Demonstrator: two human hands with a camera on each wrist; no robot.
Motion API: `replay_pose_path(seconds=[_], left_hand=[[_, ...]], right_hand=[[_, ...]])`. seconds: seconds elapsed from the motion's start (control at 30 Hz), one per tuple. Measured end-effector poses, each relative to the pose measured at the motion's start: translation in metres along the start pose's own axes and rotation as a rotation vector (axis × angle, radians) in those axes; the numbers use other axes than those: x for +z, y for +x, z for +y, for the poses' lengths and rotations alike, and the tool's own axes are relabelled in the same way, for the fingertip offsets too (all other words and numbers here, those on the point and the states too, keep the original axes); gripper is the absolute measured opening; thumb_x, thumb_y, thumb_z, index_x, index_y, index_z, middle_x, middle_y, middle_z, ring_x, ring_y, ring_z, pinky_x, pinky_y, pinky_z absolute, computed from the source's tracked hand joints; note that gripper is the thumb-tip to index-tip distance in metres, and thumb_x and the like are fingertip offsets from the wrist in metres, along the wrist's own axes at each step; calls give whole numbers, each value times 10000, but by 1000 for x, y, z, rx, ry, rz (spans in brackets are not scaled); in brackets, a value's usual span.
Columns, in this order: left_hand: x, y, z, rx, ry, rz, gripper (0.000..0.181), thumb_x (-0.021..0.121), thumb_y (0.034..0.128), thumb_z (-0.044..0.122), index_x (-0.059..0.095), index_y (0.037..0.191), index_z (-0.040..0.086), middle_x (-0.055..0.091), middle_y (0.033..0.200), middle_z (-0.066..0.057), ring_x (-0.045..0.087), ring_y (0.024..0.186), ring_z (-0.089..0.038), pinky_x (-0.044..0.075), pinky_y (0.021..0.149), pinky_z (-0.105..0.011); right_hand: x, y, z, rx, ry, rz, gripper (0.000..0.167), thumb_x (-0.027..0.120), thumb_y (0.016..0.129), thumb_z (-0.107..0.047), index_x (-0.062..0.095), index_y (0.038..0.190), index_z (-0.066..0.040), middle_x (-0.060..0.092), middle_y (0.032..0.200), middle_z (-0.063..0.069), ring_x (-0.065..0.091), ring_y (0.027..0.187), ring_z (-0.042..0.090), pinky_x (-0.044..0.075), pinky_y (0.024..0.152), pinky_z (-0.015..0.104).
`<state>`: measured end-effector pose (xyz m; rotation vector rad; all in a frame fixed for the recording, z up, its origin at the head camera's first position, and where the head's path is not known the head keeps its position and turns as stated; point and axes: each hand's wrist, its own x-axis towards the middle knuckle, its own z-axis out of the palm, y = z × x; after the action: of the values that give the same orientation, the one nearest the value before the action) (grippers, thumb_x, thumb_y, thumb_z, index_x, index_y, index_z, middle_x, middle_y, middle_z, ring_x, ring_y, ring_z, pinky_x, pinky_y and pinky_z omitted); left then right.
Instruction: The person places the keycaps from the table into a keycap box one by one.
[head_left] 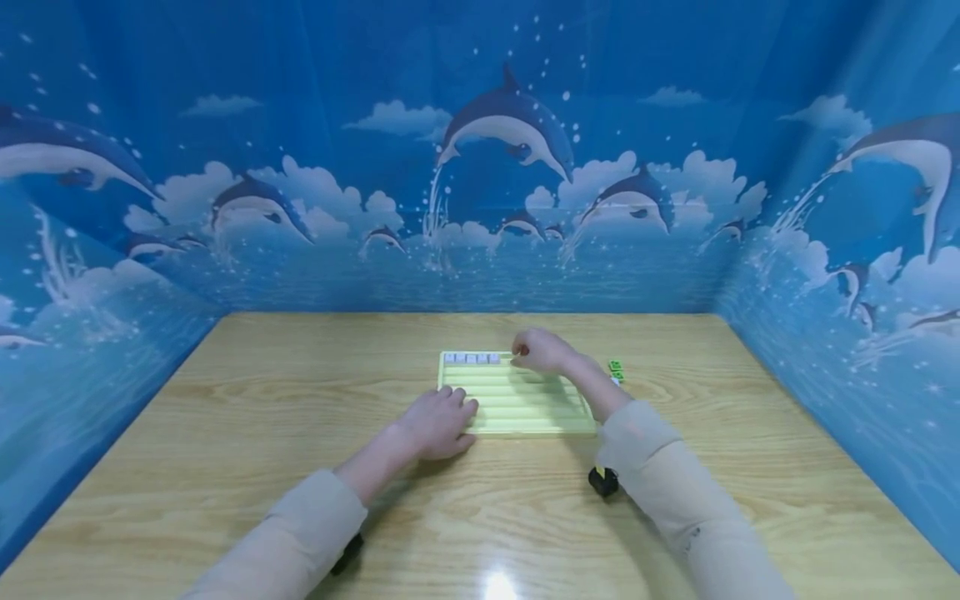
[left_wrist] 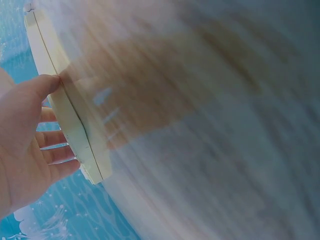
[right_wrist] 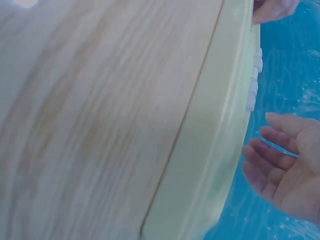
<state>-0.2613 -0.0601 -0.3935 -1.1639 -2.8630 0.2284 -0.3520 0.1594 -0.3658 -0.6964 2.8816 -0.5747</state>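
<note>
A pale yellow-green tray with crosswise ridges lies on the table. Several small white tiles stand in a row at its far left edge, their markings too small to read. My left hand rests on the tray's near left corner; in the left wrist view its thumb touches the front wall, with fairly straight fingers behind the rim. Over the tray's far edge, just right of the row, is my right hand. In the right wrist view its fingers are loosely bent, with nothing visible between them and the thumb.
Small green pieces lie on the table right of the tray, partly beside the right forearm. Black devices hang under both wrists. The wood-grain table is walled by a blue dolphin-print curtain.
</note>
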Motion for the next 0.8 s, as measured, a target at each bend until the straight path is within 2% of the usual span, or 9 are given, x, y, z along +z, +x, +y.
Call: replay_pose_path(seconds=[0.1, 0.23, 0.4, 0.6, 0.8], left_hand=[[0, 0, 0, -1, -8, -1, 463, 530, 910, 412, 533, 1205, 56, 553, 1063, -118, 528, 962, -244, 464, 831, -368], [0, -1, -1, -4, -8, 5, 452, 534, 909, 411, 536, 1192, 59, 551, 1050, -114, 526, 954, -241, 464, 822, -365], [0, -1, -1, 4, -1, 17, 456, 535, 908, 411, 536, 1196, 57, 553, 1048, -113, 529, 947, -240, 466, 816, -363], [3, 0, -1, 12, 7, 19, 453, 531, 907, 414, 538, 1192, 61, 554, 1051, -115, 530, 947, -243, 467, 815, -364], [3, 0, -1, 9, 11, 25, 457, 533, 906, 414, 539, 1192, 58, 555, 1047, -116, 531, 947, -246, 466, 812, -365]], right_hand=[[-5, -8, 4, 3, 9, -40, 280, 599, 900, -152, 605, 1112, 31, 621, 1032, 130, 572, 966, 260, 475, 843, 379], [-12, -21, 9, 11, 27, -52, 300, 585, 910, -170, 593, 1133, 31, 613, 1046, 127, 564, 982, 266, 471, 849, 387], [-17, -37, 18, -4, 49, -12, 270, 591, 893, -115, 600, 1100, 58, 626, 1011, 134, 573, 958, 276, 474, 847, 398], [-22, -52, 33, 50, 86, 45, 233, 582, 838, 2, 609, 1060, 67, 617, 914, 101, 566, 859, 234, 489, 791, 374], [-29, -63, 47, 62, 77, 69, 181, 564, 826, 32, 623, 994, 64, 615, 858, 88, 560, 799, 216, 495, 752, 368]])
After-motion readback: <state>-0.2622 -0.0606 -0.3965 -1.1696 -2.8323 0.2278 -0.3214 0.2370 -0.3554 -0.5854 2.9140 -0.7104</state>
